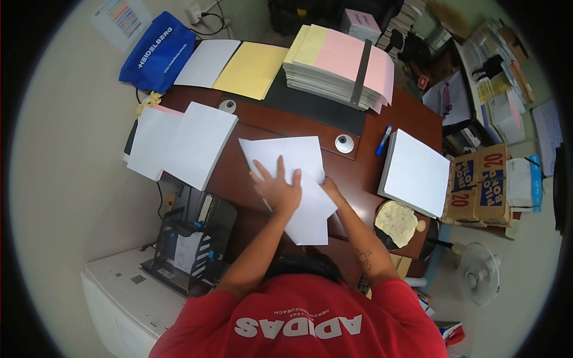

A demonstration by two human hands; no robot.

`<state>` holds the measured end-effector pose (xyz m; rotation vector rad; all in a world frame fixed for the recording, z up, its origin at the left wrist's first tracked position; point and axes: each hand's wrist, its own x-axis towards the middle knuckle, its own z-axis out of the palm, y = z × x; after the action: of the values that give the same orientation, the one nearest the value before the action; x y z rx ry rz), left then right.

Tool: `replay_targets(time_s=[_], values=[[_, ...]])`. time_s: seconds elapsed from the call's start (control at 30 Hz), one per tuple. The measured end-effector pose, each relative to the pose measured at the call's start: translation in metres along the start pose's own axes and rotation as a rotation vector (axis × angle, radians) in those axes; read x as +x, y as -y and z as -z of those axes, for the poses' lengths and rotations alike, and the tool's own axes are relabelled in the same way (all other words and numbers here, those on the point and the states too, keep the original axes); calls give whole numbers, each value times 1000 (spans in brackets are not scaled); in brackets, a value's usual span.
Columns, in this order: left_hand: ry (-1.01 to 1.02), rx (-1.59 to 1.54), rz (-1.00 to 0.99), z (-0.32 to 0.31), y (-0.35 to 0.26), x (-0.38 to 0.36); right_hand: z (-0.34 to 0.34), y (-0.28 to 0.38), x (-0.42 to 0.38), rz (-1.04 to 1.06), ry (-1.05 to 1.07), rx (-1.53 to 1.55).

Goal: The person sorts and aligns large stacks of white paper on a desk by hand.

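White sheets of paper (298, 156) lie at angles over one another on the desk in front of me, with a corner hanging toward my body. My left hand (279, 188) rests on top of them, palm down and fingers spread. At their right edge, my right hand (333, 194) grips the paper, its fingers partly hidden by it. To the left is a pile of white paper (203, 140) in two overlapping, askew parts. On the right a neat white paper stack (415, 173) stands beside a blue marker (384, 141).
A tall strapped stack of pink and yellow paper (343, 65) stands at the back, near yellow sheets (253, 67) and a blue bag (160, 53). Cardboard boxes (477, 185) and a fan (477, 274) are right; a black tray rack (191, 244) sits on a printer (119, 292).
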<state>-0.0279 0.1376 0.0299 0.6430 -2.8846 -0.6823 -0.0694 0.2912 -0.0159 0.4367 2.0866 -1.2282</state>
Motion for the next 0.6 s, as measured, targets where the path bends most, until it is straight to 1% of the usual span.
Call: replay_targets(time_s=[0.03,0.07,0.13,0.17,0.23,0.27,0.3,0.33,0.37,0.4,0.43,0.47,0.53,0.6], values=[[-32,24,-8,2,8,0,-2,-8,8,45,14,-42],[-11,-69,30,6,18,0,-3,-18,12,41,13,-40],[-145,-215,-45,-2,60,2,-4,-1,-8,44,-49,-79],[-152,-212,-43,-5,86,4,-2,9,-17,6,-31,-40],[66,-1071,-41,-8,138,15,0,10,-19,16,-9,-19],[193,-1499,-39,-7,153,18,2,8,-19,12,8,1],[371,-1645,98,21,150,19,8,5,-20,12,14,-2],[545,-1784,244,50,142,21,15,5,-20,54,74,51],[527,-1786,253,48,145,27,17,7,-22,93,137,104],[662,-1658,298,42,148,37,15,13,-29,92,148,100],[799,-1524,333,40,146,46,17,22,-38,124,29,-112],[802,-1525,325,36,141,51,19,33,-46,155,-100,-323],[548,-1251,121,32,111,49,10,36,-50,141,-80,-277],[281,-505,4,33,72,39,-14,30,-55,560,-381,-309]])
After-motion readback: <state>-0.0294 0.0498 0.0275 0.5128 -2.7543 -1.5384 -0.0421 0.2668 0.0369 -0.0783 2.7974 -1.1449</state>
